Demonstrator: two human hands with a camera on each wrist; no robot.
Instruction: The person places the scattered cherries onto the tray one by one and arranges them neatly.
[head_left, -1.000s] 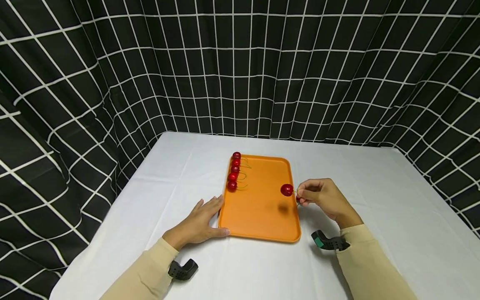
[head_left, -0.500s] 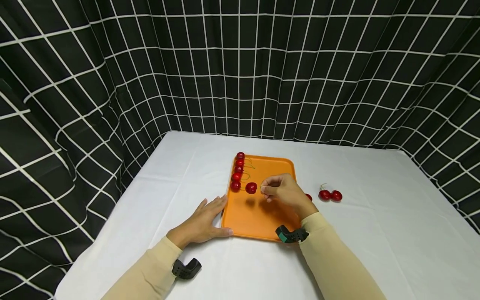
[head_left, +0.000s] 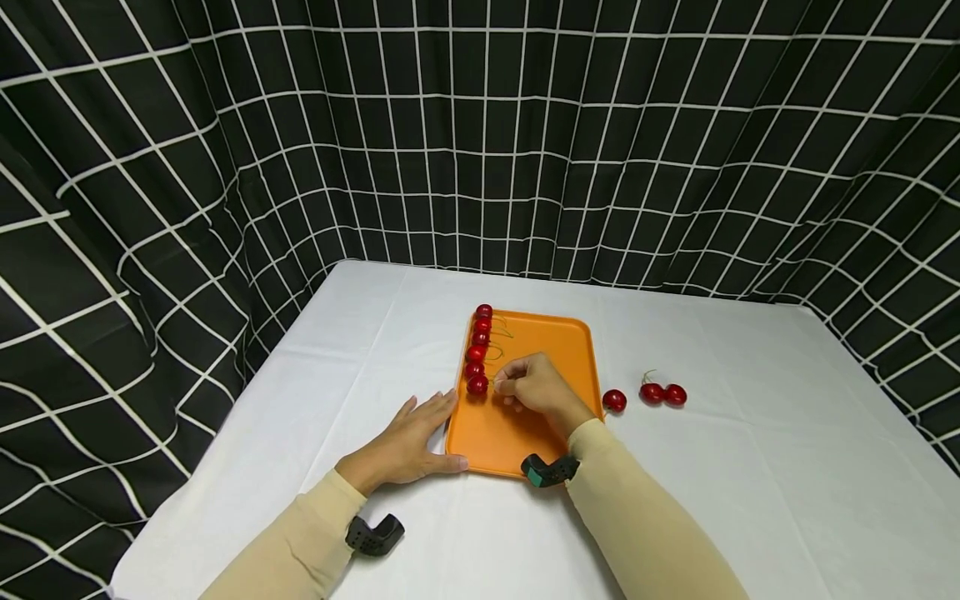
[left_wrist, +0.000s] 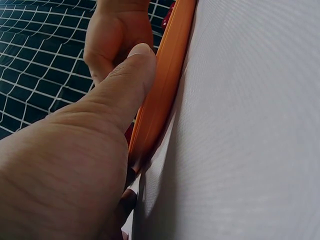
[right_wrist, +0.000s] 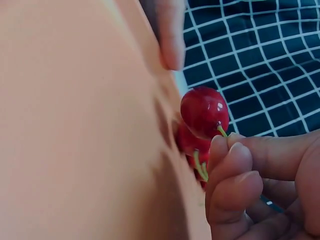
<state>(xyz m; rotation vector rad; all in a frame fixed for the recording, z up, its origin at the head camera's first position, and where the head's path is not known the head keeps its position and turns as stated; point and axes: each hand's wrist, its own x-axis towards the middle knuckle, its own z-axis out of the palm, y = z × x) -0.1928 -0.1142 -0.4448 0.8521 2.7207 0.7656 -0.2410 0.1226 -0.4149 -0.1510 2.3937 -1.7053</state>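
Cherry (head_left: 477, 384) number six has crossed from the tray's right edge to the foot of the left-hand row, stem pinched by the right hand (head_left: 534, 388), while the left hand (head_left: 405, 445), fingers flat, steadies the tray (head_left: 525, 433).

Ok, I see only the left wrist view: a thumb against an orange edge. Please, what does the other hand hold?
Observer: The right hand pinches the stem of a cherry over the orange tray.
Operator: Are other cherries on the tray?
Observer: Yes, a row of cherries lies along its left edge, and the held one is at the near end of it.
Operator: Any cherries outside the tray?
Observer: Three loose cherries lie on the white table, to the right of the tray.
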